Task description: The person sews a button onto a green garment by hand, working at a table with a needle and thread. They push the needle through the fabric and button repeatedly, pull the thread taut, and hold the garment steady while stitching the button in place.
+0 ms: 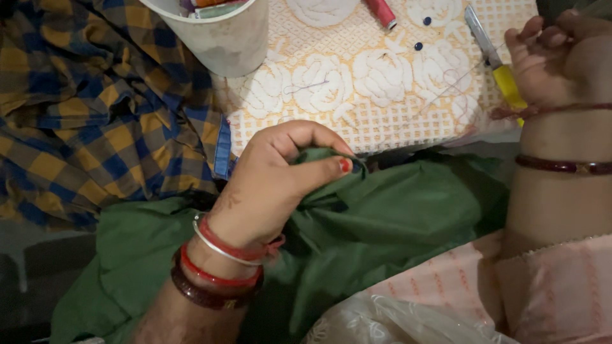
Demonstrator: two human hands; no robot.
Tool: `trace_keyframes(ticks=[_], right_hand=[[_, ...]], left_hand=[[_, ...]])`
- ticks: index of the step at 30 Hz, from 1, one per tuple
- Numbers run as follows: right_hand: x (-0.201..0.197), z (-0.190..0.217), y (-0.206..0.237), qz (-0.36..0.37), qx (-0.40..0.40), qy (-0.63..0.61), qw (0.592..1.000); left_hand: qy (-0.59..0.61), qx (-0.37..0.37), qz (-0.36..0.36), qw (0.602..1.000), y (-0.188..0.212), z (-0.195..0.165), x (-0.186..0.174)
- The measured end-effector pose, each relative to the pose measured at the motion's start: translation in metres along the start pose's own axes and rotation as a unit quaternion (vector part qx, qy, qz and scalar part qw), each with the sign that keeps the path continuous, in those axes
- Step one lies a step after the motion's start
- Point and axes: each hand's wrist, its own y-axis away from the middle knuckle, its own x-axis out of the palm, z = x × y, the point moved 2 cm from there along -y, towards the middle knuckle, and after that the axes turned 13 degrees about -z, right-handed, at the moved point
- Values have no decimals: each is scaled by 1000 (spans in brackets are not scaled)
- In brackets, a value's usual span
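At the centre of the view, the left hand (268,185) pinched a fold of the green cloth (395,216) between thumb and forefinger, its fingers closed on the fabric, the red-painted thumbnail pointing toward three o'clock. The cloth lay bunched across the lap, its long axis running from about eight o'clock to three o'clock, with the pinched fold raised at its upper edge. Red and silver bangles (220,267) circled the left wrist at seven o'clock from the grip.

From the pinch a thin thread (446,86) ran up toward two o'clock, drawn taut to the right hand (548,57), which was raised near the top right corner with its fingers curled together; whether it held a needle could not be told. A dark red bangle (561,165) and a red string sat on that forearm.

Beyond the cloth at twelve o'clock lay a yellow and white cloth with raised flower shapes (382,70). On it, at two o'clock, rested a cutter with a yellow handle (494,57), partly hidden by the right hand, with a red spool (381,11) and two small dark buttons (418,46) near it. A white tub (220,32) stood at eleven o'clock, beside a blue and yellow checked fabric (95,108) at nine to ten o'clock. Pale pink clothing (497,286) filled four to five o'clock.
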Motion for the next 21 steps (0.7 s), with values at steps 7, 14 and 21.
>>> trace_keyframes(ticks=[7,14,21], right_hand=[[55,-33,52,86,-21,16,996],[116,-87,201,285,14,287,914],[133,-83,245,349,4,383,855]], left_hand=[[37,-30,-11,999,2,0,0],[70,89,3,994,0,-2,-4],[70,93,11,993,4,-7,-4]])
